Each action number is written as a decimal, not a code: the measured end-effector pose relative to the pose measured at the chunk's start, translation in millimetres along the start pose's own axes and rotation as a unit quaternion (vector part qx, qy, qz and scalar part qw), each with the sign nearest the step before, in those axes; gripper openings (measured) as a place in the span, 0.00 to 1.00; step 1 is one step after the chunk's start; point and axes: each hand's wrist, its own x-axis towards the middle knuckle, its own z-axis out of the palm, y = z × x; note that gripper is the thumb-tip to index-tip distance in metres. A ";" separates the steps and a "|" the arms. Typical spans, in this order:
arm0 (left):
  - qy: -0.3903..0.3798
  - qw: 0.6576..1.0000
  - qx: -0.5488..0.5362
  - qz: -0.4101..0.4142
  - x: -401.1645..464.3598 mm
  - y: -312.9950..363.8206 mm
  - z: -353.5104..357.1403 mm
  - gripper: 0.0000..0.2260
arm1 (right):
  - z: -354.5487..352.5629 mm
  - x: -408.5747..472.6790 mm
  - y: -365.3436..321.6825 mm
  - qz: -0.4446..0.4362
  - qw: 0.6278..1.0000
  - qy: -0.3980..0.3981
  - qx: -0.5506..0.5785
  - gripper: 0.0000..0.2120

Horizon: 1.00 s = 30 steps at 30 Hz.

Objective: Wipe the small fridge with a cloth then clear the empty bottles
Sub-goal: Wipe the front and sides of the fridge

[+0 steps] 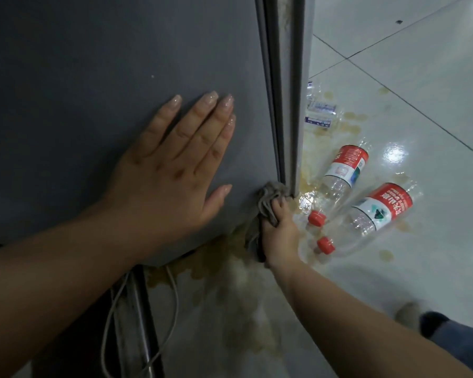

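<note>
Head view, and I am looking down the grey side of the small fridge (79, 77), which fills the left half of what I see. My left hand (172, 170) lies flat and released on that grey panel, fingers spread and pointing up, gripping nothing. Below the fridge's lower edge a white cable (172, 301) loops down beside a dark metal post (141, 309).

Moving right, the door seal edge (280, 91) runs as a vertical strip. At its lower end my right hand (280, 230) is clenched around a grey-brown cloth (269, 200), and I have the cloth pressed against the bottom corner of the fridge where the seal ends.

Right of that, on the pale tiled floor (421, 77), two clear empty bottles lie on their sides just beside my right hand, both with red caps and red labels: the nearer bottle (366, 216) and the upper bottle (339, 175), close together. Farther back a crumpled clear bottle (320, 113) with a blue-and-white label lies against the fridge. Yellowish spill stains (350, 126) dot the floor around them.
</note>
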 end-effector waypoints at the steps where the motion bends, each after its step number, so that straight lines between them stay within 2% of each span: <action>1: -0.008 1.000 -0.006 -0.003 -0.5 1.3 0.7 0.31 | 11.6 0.2 -2.1 0.106 0.983 -0.003 0.148 0.24; 2: -0.012 1.000 -0.011 -0.004 -0.9 2.6 1.5 0.31 | 21.0 0.0 -7.9 0.188 0.942 -0.008 0.277 0.22; 4: -0.016 1.000 -0.020 -0.002 -2.2 6.1 2.2 0.30 | 30.8 -0.3 -19.3 0.255 0.875 -0.009 0.412 0.20; 6: -0.017 0.999 -0.033 -0.001 -3.9 9.3 1.4 0.30 | 29.0 3.3 -25.1 0.264 0.848 0.008 0.459 0.20; 10: -0.005 0.999 -0.050 -0.002 -4.2 12.7 -1.0 0.30 | 20.1 8.0 -44.9 0.229 0.832 0.018 0.505 0.19; 15: -0.012 0.998 -0.054 -0.027 -12.0 12.7 -1.7 0.27 | 48.3 1.3 -45.7 0.177 0.895 0.035 0.408 0.19; 16: -0.016 0.998 -0.060 -0.030 -15.8 13.2 -2.0 0.27 | 49.4 3.9 -39.1 0.198 0.901 0.010 0.387 0.18; 18: -0.027 0.996 -0.079 -0.029 -23.3 15.5 -1.2 0.26 | 47.7 -1.0 -34.8 0.264 0.900 -0.073 0.339 0.08; 19: -0.033 0.996 -0.082 -0.027 -27.2 16.4 -0.9 0.26 | 48.2 -7.8 -35.8 0.296 0.886 -0.113 0.337 0.09; 22: -0.034 0.997 -0.065 -0.030 -40.7 15.8 0.0 0.26 | 54.0 -40.3 -48.1 0.365 0.790 -0.253 0.423 0.20; 23: -0.032 0.997 -0.066 -0.037 -47.5 15.2 -0.9 0.25 | 55.6 -53.4 -54.5 0.375 0.772 -0.300 0.416 0.22; 26: -0.039 0.994 -0.081 -0.064 -76.2 14.3 -4.4 0.23 | 58.6 -84.4 -62.5 0.384 0.769 -0.378 0.343 0.19; 28: -0.077 0.983 -0.126 -0.105 -98.8 15.4 -6.8 0.23 | 57.7 -95.6 -55.8 0.377 0.782 -0.397 0.298 0.12; 30: -0.134 0.961 -0.181 -0.163 -118.4 18.1 -9.7 0.25 | 50.5 -105.2 -55.5 0.365 0.803 -0.392 0.262 0.10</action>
